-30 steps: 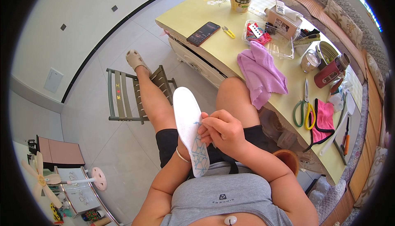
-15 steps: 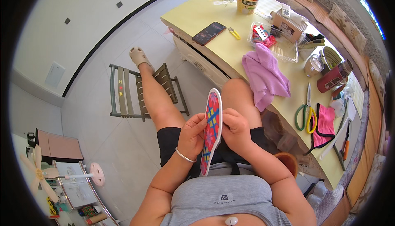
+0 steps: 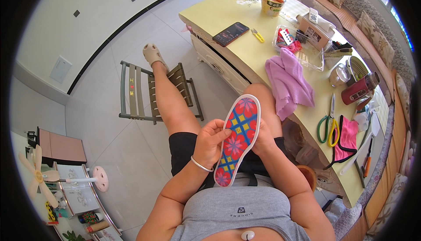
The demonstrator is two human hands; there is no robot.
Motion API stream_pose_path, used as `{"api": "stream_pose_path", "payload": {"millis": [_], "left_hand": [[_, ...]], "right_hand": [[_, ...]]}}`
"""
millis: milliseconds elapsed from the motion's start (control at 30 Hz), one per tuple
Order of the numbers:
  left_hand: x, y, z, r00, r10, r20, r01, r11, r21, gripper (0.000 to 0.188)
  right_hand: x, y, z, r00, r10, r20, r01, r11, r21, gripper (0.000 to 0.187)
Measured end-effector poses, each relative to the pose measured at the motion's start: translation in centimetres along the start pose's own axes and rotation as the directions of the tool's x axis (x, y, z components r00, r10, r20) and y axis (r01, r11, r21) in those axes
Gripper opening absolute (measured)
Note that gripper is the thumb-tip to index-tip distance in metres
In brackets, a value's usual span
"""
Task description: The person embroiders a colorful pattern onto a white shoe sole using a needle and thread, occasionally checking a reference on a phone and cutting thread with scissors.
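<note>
Above my lap I hold a shoe insole (image 3: 235, 142) with a white rim and a red, blue and yellow flower and lattice pattern facing up. My left hand (image 3: 210, 142) pinches its left edge, thumb lying on the pattern, a pale bangle on that wrist. My right hand (image 3: 265, 138) grips the right edge; most of its fingers are hidden behind the insole. No needle or thread can be made out at either hand.
On the table (image 3: 206, 15) at right lie a purple cloth (image 3: 289, 80), scissors (image 3: 330, 127), a phone (image 3: 231, 34), small yellow snips (image 3: 257, 35), a clear plastic box (image 3: 307, 56) and a maroon flask (image 3: 359, 89). A folding chair (image 3: 144, 89) stands ahead, a fan (image 3: 39, 176) at lower left.
The insole has turned from nearly edge-on to face-up, showing its whole pattern. My right hand has shifted slightly right and around behind its edge. The whole view has moved a little.
</note>
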State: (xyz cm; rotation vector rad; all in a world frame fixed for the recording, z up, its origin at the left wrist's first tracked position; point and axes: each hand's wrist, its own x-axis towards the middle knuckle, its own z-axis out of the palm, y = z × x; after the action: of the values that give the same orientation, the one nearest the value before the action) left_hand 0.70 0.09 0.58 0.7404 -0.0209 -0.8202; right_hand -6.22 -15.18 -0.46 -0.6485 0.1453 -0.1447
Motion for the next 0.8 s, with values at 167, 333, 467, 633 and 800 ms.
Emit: {"api": "stream_pose_path", "payload": {"millis": [167,333,467,633,800], "left_hand": [[0.2,0.2,-0.4,0.988,0.152,-0.038,-0.147,0.984,0.099,0.016],[0.3,0.0,-0.5,0.964,0.258,-0.058,-0.225,0.916,0.331,0.016],[-0.1,-0.4,-0.2,0.974,0.222,-0.032,-0.19,0.893,0.407,0.012],[-0.4,-0.5,0.5,0.978,0.206,-0.045,-0.17,0.896,0.409,0.01],[-0.2,-0.9,0.1,0.985,0.173,-0.015,-0.157,0.921,0.358,0.012]], "right_hand": [[0.5,0.1,-0.3,0.912,-0.329,-0.246,0.227,0.903,-0.366,0.024],[-0.4,-1.9,1.5,0.672,-0.604,0.43,0.481,-0.085,-0.872,0.014],[-0.3,-1.0,1.9,0.662,-0.503,0.557,0.486,-0.278,-0.829,0.017],[-0.1,-1.4,2.2,0.597,-0.479,0.644,0.537,-0.358,-0.764,0.017],[-0.5,-0.8,2.1,0.602,-0.515,0.61,0.545,-0.294,-0.785,0.015]]}}
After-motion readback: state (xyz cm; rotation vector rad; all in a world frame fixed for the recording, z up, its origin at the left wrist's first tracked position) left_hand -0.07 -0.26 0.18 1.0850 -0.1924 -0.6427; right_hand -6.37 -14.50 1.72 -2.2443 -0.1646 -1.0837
